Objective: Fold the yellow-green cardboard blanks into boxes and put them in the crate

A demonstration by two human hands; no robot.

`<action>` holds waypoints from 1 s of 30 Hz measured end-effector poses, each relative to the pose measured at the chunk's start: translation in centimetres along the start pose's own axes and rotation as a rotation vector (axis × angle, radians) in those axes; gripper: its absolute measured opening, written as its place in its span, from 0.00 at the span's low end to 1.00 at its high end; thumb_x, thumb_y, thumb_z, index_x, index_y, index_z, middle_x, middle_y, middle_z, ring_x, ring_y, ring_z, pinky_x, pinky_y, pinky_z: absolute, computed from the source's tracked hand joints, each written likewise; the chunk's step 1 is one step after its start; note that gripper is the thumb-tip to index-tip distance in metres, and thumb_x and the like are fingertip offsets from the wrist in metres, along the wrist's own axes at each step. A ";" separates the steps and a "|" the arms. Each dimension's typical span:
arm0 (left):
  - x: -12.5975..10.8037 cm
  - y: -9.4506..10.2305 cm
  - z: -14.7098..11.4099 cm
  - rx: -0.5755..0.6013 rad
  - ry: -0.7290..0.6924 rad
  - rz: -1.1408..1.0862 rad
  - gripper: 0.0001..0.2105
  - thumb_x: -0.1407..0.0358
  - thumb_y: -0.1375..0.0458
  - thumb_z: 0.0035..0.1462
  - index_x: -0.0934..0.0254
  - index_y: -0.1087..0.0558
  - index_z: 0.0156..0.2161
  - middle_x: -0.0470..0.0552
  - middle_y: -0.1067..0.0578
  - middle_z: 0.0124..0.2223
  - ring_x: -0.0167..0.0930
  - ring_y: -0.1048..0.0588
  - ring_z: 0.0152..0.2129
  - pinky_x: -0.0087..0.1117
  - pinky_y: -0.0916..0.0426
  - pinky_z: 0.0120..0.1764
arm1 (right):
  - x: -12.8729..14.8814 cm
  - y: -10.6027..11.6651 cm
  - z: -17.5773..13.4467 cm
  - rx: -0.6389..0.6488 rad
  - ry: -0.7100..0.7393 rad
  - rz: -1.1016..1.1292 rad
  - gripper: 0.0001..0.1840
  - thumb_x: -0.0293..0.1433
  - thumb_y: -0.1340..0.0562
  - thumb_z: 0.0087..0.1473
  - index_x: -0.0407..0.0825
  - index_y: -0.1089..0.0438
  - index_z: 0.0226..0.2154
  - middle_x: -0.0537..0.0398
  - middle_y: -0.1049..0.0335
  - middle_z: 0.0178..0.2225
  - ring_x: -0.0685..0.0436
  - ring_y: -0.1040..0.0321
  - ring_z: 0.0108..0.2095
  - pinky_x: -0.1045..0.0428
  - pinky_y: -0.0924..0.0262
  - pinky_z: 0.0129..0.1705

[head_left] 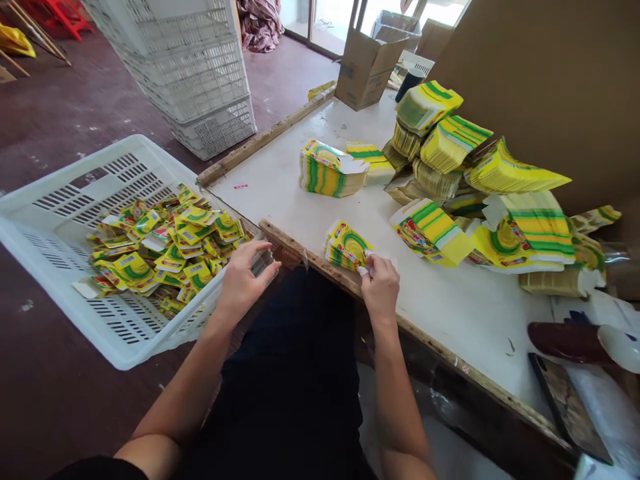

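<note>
My left hand is over the near rim of a white plastic crate, thumb and fingers apart with nothing visible between them. Inside the crate lies a loose heap of small yellow and green cartons. At the table's front edge, my right hand pinches the near end of a yellow-green carton, which lies with others in a small stack. White coverings show on its fingertips. Behind that stack stands a bundle of flat cartons.
Large piles of flat cartons cover the table's right side. A cardboard box stands at the far end. Stacked white crates rise from the floor behind the crate. A phone lies at the near right. Wooden strips edge the table.
</note>
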State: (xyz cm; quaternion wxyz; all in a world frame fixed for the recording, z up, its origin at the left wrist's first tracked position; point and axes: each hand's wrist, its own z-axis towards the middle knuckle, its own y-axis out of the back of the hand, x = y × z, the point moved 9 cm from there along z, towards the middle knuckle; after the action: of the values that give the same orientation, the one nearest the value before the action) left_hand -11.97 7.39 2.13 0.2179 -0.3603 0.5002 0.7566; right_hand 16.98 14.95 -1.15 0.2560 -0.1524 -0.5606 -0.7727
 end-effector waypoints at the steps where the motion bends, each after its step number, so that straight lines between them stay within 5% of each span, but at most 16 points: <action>1: -0.5 -1.3 -0.3 0.065 0.008 -0.056 0.12 0.60 0.40 0.55 0.61 0.27 0.44 0.53 0.23 0.46 0.39 0.26 0.47 0.45 0.33 0.54 | 0.2 0.1 0.0 0.010 -0.004 0.004 0.14 0.24 0.42 0.49 0.49 0.31 0.40 0.47 0.27 0.36 0.36 0.33 0.40 0.41 0.40 0.45; 8: -1.6 -9.1 -3.5 0.449 0.234 -0.575 0.22 0.56 0.33 0.47 0.63 0.27 0.46 0.57 0.21 0.45 0.38 0.22 0.43 0.44 0.28 0.48 | 2.2 2.9 -1.1 -0.062 -0.078 0.176 0.04 0.26 0.41 0.48 0.51 0.36 0.30 0.55 0.30 0.27 0.42 0.33 0.29 0.44 0.38 0.40; 12: -2.2 -11.5 -4.4 0.380 0.399 -1.025 0.30 0.46 0.33 0.43 0.63 0.29 0.48 0.58 0.21 0.46 0.41 0.22 0.43 0.42 0.27 0.45 | 5.9 2.4 -4.0 0.110 -0.036 0.418 0.03 0.29 0.39 0.50 0.52 0.35 0.27 0.57 0.31 0.26 0.45 0.35 0.27 0.49 0.38 0.34; 15: -3.6 -11.1 -4.3 0.236 0.390 -1.194 0.28 0.41 0.43 0.53 0.60 0.29 0.50 0.56 0.20 0.46 0.40 0.22 0.44 0.43 0.26 0.44 | 7.5 0.7 -6.0 0.277 -0.130 0.730 0.06 0.30 0.38 0.49 0.52 0.37 0.26 0.59 0.33 0.26 0.48 0.36 0.26 0.52 0.38 0.32; 18: -5.3 -9.2 -4.1 0.122 0.213 -1.125 0.29 0.38 0.48 0.55 0.57 0.28 0.50 0.55 0.20 0.46 0.41 0.22 0.45 0.46 0.26 0.47 | 7.5 -0.5 -6.6 0.358 -0.283 1.109 0.13 0.37 0.34 0.47 0.52 0.39 0.25 0.58 0.31 0.29 0.47 0.33 0.31 0.52 0.35 0.34; 22: -7.1 -8.3 -4.5 0.159 -0.026 -0.990 0.31 0.36 0.50 0.55 0.59 0.26 0.50 0.57 0.22 0.52 0.43 0.24 0.49 0.47 0.30 0.53 | 7.3 -0.9 -6.5 0.406 -0.322 1.208 0.17 0.42 0.31 0.45 0.53 0.39 0.28 0.56 0.30 0.34 0.47 0.33 0.33 0.52 0.34 0.36; 26: -6.1 -9.3 -4.2 0.188 0.140 -1.066 0.31 0.35 0.48 0.52 0.62 0.25 0.42 0.57 0.19 0.41 0.43 0.22 0.43 0.47 0.27 0.47 | 7.4 -1.0 -7.0 0.423 -0.315 1.107 0.16 0.41 0.31 0.46 0.53 0.37 0.30 0.58 0.33 0.30 0.48 0.35 0.30 0.52 0.34 0.35; 30: -6.0 -9.4 -3.3 0.174 0.330 -1.160 0.34 0.30 0.55 0.50 0.61 0.29 0.35 0.55 0.23 0.30 0.42 0.22 0.38 0.44 0.25 0.37 | 8.6 -2.0 -8.3 0.522 -0.377 1.274 0.19 0.44 0.29 0.43 0.53 0.37 0.29 0.59 0.34 0.30 0.49 0.35 0.29 0.52 0.34 0.35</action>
State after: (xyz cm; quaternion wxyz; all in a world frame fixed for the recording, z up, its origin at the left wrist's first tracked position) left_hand -0.54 8.37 0.22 0.5427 -0.6674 0.3098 0.4051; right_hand 9.19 5.68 -0.91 0.5847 -0.5151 -0.5637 -0.2740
